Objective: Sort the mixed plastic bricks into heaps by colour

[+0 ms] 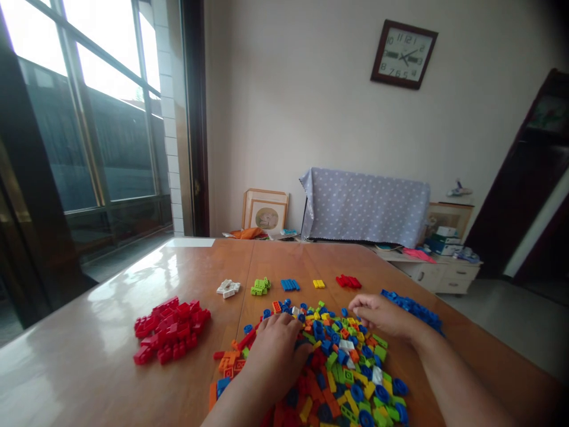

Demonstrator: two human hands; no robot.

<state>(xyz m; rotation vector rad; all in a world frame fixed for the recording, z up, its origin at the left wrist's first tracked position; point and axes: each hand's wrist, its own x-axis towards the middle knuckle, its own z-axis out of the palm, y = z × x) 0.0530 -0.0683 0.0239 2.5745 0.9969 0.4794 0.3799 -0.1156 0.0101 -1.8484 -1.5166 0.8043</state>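
Under the left fingers [279,322], slightly apart, lie bricks [349,376]; right fingers [364,301] curled, grip unclear.

We're getting daylight from window [111,107] at left, w/ glare on table [102,308]; right side's going dim, edges stretching, fine detail looking soft.

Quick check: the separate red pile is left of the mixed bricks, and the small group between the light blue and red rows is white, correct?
Not quite: that small group is yellow, as the head view shows.
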